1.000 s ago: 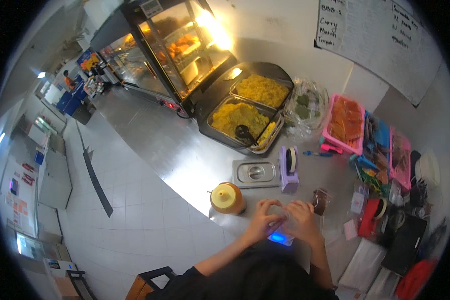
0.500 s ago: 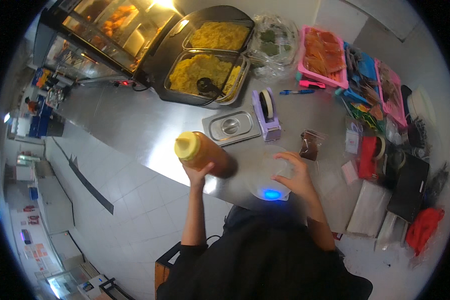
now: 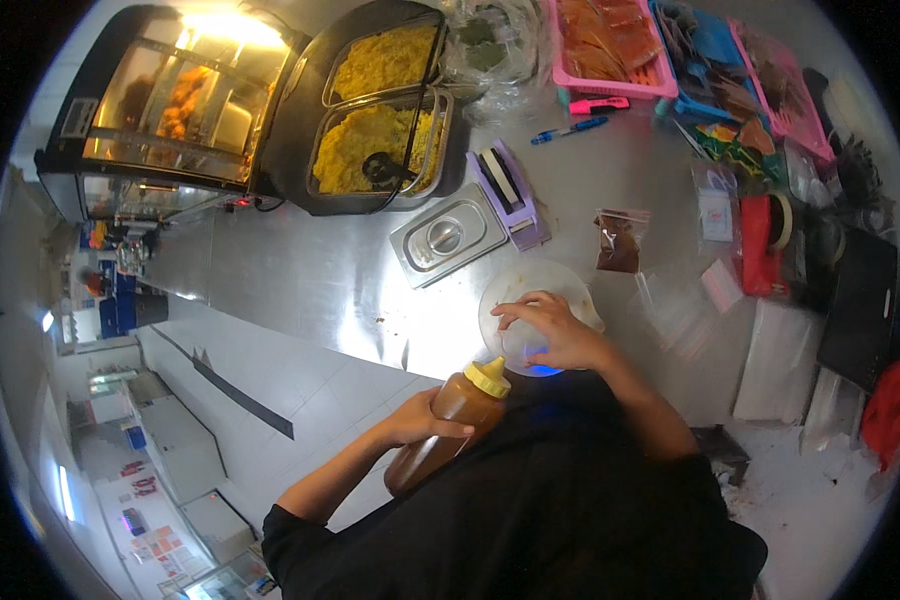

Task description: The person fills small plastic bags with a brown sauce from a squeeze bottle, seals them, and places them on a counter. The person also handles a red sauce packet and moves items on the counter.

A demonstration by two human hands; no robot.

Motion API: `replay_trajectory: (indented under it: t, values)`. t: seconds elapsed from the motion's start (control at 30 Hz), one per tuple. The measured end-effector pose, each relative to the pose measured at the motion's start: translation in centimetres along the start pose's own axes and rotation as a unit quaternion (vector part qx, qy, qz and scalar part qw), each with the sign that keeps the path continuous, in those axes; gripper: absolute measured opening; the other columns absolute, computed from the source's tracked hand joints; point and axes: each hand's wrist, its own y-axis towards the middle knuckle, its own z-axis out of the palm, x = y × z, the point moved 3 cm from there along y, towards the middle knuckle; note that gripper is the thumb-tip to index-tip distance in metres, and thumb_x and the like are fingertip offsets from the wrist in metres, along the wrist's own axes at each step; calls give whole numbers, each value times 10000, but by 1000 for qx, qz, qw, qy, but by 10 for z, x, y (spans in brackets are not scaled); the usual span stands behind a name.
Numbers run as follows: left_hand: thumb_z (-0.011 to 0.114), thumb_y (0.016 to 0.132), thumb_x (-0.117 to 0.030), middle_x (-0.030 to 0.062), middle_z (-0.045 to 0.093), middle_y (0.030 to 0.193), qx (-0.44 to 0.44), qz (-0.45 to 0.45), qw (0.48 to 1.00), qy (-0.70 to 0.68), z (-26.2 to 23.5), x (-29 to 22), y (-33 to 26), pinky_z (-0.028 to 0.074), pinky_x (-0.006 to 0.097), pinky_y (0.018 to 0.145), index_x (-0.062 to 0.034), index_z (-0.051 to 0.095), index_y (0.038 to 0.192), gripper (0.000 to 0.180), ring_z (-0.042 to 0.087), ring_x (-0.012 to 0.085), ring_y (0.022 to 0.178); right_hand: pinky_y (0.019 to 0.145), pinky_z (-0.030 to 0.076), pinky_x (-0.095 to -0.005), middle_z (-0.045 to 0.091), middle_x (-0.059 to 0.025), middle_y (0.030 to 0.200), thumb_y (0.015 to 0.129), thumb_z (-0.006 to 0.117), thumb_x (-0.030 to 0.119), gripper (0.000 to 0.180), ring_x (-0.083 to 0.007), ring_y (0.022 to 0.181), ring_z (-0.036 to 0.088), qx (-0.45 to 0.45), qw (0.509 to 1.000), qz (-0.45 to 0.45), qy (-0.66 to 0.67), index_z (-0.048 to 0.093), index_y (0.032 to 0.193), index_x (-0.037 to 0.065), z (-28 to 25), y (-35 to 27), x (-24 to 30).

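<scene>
My left hand (image 3: 420, 420) is wrapped around a clear squeeze bottle (image 3: 457, 420) of brown sauce with a yellow nozzle cap. The bottle is tilted beside my body, just off the counter's near edge, its nozzle pointing up toward the plate. My right hand (image 3: 555, 335) hovers over or rests on a round whitish plate (image 3: 530, 278); its thumb and curved fingers are apart, and I make out nothing between them. A blue glow (image 3: 543, 366) shines at the plate's near rim, partly under that hand. Right of the plate lies a small clear bag of brown contents (image 3: 618, 242).
Beyond the plate are a steel lid (image 3: 445, 238) and a purple tape dispenser (image 3: 510, 195). Pans of yellow food (image 3: 375, 150) stand farther back beside a lit display cabinet (image 3: 170, 110). Pink (image 3: 660, 88) and blue baskets line the back right. Clear bags (image 3: 680, 310) lie at right.
The squeeze bottle has come down and toward my body in my left hand, now tilted the other way. My right hand has moved slightly left over the plate. The view has shifted.
</scene>
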Motion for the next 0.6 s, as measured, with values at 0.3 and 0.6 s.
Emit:
replay_trajectory:
  t: [0.3,0.6]
  values:
    - [657,621,-311,157,453,1053,66,-46,994,-79,8,-9,-1,331,342,837,32,353,1140,692,443,239,965,918,204,-390,486,-9,1037,474,694,41,796,-254,1056,356,54,997,13,-44,340,1182,135,3,2,4]
    - [666,623,-320,132,491,1021,34,-46,993,-107,13,-3,-2,346,305,831,10,392,1122,657,482,217,921,909,210,-387,485,-30,1029,475,701,42,829,-255,1046,369,54,997,26,-53,302,1197,127,7,4,1]
